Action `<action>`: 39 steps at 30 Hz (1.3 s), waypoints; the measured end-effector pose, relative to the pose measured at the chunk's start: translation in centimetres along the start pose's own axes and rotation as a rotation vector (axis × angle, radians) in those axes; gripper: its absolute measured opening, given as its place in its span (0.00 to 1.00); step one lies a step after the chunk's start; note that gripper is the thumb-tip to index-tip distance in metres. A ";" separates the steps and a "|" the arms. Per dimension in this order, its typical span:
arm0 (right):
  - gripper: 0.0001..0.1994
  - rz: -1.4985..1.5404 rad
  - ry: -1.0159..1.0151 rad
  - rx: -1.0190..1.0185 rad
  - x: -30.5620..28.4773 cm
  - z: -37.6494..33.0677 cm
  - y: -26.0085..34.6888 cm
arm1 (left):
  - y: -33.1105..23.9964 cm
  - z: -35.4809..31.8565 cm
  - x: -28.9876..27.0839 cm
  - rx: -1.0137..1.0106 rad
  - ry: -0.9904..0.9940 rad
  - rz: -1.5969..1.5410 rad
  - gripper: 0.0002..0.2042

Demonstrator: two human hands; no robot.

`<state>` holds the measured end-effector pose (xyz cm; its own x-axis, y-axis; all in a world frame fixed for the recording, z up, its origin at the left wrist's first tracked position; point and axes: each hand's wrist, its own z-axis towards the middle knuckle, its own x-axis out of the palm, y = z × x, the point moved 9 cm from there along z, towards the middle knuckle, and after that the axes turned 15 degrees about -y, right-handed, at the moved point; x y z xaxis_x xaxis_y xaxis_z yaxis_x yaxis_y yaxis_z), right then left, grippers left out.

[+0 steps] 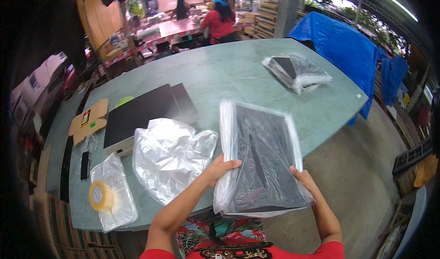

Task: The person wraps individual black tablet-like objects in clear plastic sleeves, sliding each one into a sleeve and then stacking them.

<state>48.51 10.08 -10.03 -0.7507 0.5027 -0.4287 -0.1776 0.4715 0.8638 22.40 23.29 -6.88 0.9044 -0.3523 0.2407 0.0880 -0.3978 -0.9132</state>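
Between both hands I hold a dark rectangular panel in a clear plastic bag (263, 153), tilted over the table's near edge. My left hand (222, 168) grips its left side, thumb on top. On the right side my right hand (303, 180) grips it the same way. The fingers underneath are hidden. Just left of the panel lies a loose pile of clear plastic bags (172, 155). Beyond that pile is a stack of black panels (142, 112). Another plastic-wrapped dark item (298, 71) lies at the far right of the table.
The green table (220, 66) spans the scene. At its left are a roll of yellowish tape (101, 196) on flat plastic bags (121, 213), a black phone-like slab (85, 165) and a piece of cardboard (89, 120). A blue tarp (334, 48) covers something at right. A person in red (220, 22) stands farther back.
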 end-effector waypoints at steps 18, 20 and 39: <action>0.30 1.411 -0.270 0.392 2.1 -11.2 -11.7 | 12.3 1.4 11.7 -0.595 0.098 -0.282 0.19; 0.27 1.482 -0.275 0.421 1.0 -9.6 -12.3 | 11.9 1.9 12.7 -0.561 0.086 -0.209 0.20; 0.25 1.330 -0.169 -0.276 -17.2 24.9 6.8 | -15.5 22.8 33.1 0.331 0.419 0.127 0.24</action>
<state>76.10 22.68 -3.38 -0.3704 0.5494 0.7489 0.4752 -0.5807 0.6610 60.54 37.13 7.79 0.6791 -0.7141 0.1702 0.1770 -0.0658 -0.9820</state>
